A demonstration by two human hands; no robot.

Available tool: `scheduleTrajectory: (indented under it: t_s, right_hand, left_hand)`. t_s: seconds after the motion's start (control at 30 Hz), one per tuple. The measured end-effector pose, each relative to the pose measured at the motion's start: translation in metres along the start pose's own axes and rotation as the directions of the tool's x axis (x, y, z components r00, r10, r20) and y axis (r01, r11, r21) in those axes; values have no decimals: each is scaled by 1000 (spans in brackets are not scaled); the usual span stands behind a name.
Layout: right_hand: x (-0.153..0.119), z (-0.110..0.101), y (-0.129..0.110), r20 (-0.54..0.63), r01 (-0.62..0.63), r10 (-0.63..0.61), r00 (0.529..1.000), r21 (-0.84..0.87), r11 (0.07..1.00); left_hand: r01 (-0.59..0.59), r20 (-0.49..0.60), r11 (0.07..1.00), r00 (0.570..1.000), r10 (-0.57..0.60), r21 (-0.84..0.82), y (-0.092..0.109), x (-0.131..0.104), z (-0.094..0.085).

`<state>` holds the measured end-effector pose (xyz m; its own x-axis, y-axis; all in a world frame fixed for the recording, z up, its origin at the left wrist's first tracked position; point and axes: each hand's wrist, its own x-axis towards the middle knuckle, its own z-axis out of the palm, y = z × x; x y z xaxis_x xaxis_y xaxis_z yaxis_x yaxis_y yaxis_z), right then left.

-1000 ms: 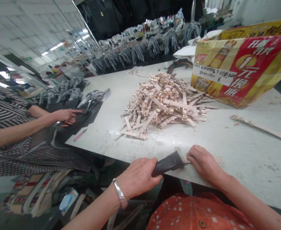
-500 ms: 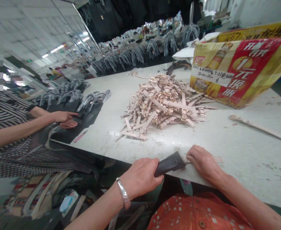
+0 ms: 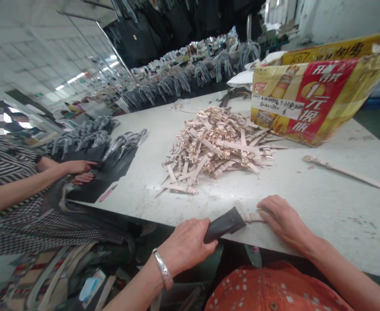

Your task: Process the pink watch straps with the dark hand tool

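Note:
My left hand is closed around a dark, flat-sided handheld piece that widens toward its far end; its exact kind I cannot make out. At that end a pale pink buckle strap lies on the table edge, touching or very near the dark piece. My right hand has its fingers bent over the strap and pressed down on it, hiding the rest of it. Beyond both hands rises a heap of similar straps with gold buckles. One single strap lies apart on the right.
A yellow and red carton stands on the white table at the back right. To the left, a co-worker's hands rest on black material beside plastic-wrapped handles. A pink cutter lies near the table's left edge.
My right hand has moved a little away from the dark piece, and more of the strap shows between them. The view has shifted slightly. The co-worker's hands have moved slightly.

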<state>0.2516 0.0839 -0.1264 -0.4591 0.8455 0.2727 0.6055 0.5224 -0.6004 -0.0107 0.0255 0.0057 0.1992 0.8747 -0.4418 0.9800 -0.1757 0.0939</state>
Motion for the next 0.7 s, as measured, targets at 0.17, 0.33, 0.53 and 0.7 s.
scheduleTrajectory:
  t_s: [0.17,0.33,0.53,0.7]
  right_hand:
    - [-6,0,-2,34,16,-13,999,-98,995]
    - [-4,2,-3,49,3,-2,999,-24,1000]
    - [-3,1,-6,57,-39,37,998,32,999]
    - [-4,-4,-13,60,-37,33,998,67,997]
  left_hand:
    - [-6,-28,998,1000,8,69,7,-1,-12]
    - [-78,-37,992,996,82,99,26,13,-15]
    - [-120,-27,984,992,125,128,36,35,-15]
    - [-7,-45,1000,999,6,-30,26,31,-7]
